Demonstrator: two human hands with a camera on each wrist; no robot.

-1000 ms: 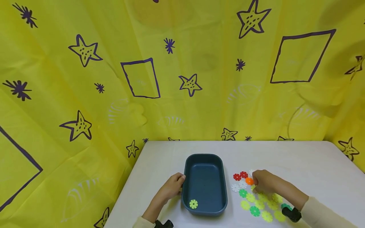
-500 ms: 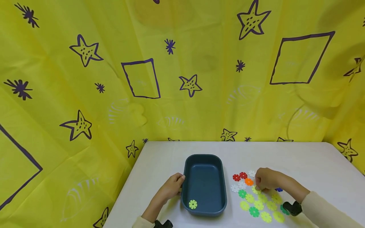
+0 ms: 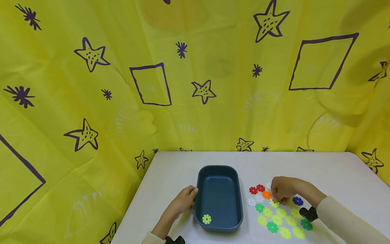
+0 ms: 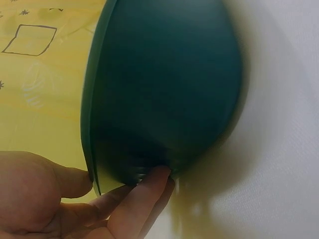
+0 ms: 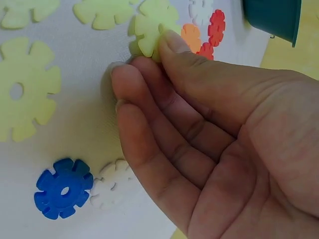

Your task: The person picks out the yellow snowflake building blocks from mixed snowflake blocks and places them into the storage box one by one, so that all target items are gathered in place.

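My left hand (image 3: 183, 199) grips the left side of a dark teal plastic bin (image 3: 240, 203). In the left wrist view, the thumb lies at the rim of the bin (image 4: 169, 74) and the fingers press its outer wall. Inside the bin, near its front left corner, lies one yellow-green snowflake disc (image 3: 207, 219). Over the scattered discs, my right hand (image 3: 284, 188) pinches a yellow snowflake disc (image 5: 152, 25) between thumb and forefinger, its other fingers curled. How far that disc is off the table cannot be told.
Several slotted discs lie right of the bin: red (image 3: 253, 190), orange (image 3: 266, 195), white (image 3: 251, 202), green (image 3: 272, 227), yellow (image 3: 285, 232) and blue (image 3: 298, 201). A yellow patterned cloth (image 3: 195, 118) hangs behind the white table (image 3: 170, 169).
My right hand has shifted slightly and lifted at the wrist, uncovering the blue disc and more of the right-hand green one. My left hand and the bin stay put.
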